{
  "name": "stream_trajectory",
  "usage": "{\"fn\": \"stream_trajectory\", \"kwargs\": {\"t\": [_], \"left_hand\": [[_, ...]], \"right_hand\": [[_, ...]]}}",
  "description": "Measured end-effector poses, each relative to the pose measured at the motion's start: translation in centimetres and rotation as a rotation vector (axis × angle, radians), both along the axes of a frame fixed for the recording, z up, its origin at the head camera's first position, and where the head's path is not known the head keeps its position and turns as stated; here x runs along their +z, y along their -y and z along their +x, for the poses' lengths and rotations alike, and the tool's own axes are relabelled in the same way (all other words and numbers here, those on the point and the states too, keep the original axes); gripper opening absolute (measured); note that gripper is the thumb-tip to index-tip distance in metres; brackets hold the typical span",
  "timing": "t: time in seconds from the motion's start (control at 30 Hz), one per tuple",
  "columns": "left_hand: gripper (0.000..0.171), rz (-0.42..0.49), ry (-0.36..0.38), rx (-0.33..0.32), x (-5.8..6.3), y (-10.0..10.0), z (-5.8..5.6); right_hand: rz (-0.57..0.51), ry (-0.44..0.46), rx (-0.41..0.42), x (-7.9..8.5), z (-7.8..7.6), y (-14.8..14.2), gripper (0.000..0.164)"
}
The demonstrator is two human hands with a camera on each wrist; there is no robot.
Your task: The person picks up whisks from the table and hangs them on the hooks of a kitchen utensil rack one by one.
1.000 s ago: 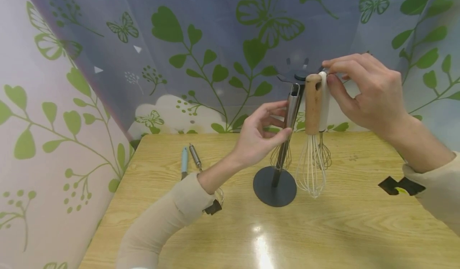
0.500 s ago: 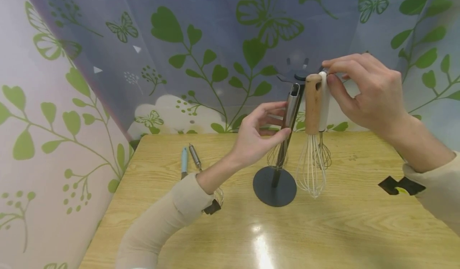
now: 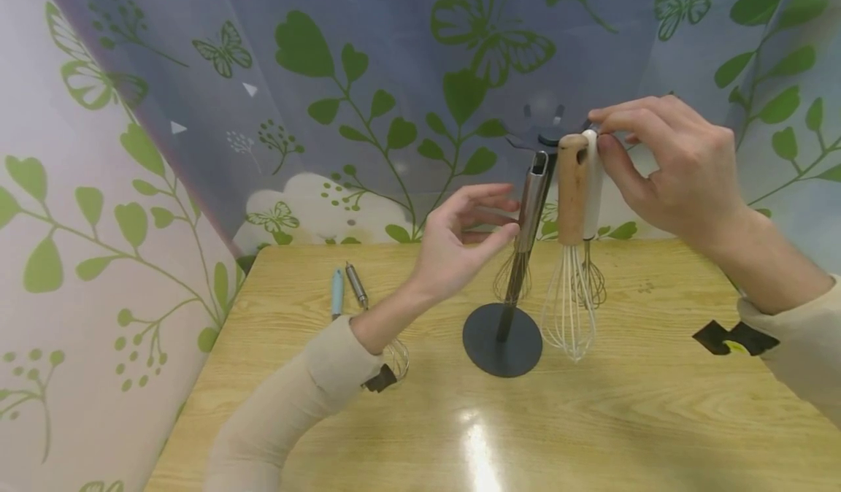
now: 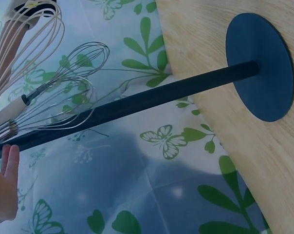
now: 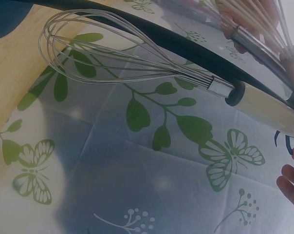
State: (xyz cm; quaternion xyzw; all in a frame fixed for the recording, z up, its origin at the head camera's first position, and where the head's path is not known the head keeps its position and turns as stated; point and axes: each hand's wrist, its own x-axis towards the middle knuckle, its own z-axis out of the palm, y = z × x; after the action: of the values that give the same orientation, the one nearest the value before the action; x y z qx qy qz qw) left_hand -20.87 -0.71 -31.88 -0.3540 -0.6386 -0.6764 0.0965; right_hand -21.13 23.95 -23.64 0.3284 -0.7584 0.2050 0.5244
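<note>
A black stand (image 3: 502,340) with a round base holds several hanging whisks. My left hand (image 3: 453,240), fingers loosely bent, is beside the steel handle of a metal whisk (image 3: 531,207); its fingertips are at or just off the handle. To the right hang a wooden-handled whisk (image 3: 571,189) with pale wires and a white-handled whisk (image 3: 593,185). My right hand (image 3: 677,167) pinches the top end of the white-handled whisk with thumb and index finger, by a dark hook. In the right wrist view, its other fingers (image 5: 290,180) stand apart; the pinch itself is out of frame.
On the wooden table (image 3: 657,404), left of the stand, lie a blue-handled utensil (image 3: 337,293) and a steel-handled whisk (image 3: 357,285), both partly behind the left forearm. A patterned curtain (image 3: 394,76) hangs behind the table.
The left hand has loosened from the steel handle and drawn slightly left. The metal whisk has swung a little to the right. The right hand keeps its place.
</note>
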Motion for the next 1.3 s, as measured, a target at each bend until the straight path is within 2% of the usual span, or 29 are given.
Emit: {"fn": "stream_trajectory", "kwargs": {"t": [0.2, 0.63, 0.8, 1.3], "left_hand": [[0.043, 0.019, 0.017, -0.016, 0.3, 0.6, -0.1], [0.043, 0.009, 0.065, 0.029, 0.1, 2.4, -0.9], [0.044, -0.01, 0.125, 0.051, 0.0, 3.1, -1.2], [0.044, -0.017, 0.384, 0.062, -0.9, 6.1, -1.8]], "right_hand": [[0.017, -0.007, -0.012, 0.0, 0.0, -0.1, 0.031], [0.002, -0.006, -0.012, 0.0, 0.0, -0.1, 0.029], [0.013, -0.003, -0.014, 0.0, 0.0, -0.2, 0.03], [0.022, -0.014, -0.014, -0.2, 0.0, -0.3, 0.03]]}}
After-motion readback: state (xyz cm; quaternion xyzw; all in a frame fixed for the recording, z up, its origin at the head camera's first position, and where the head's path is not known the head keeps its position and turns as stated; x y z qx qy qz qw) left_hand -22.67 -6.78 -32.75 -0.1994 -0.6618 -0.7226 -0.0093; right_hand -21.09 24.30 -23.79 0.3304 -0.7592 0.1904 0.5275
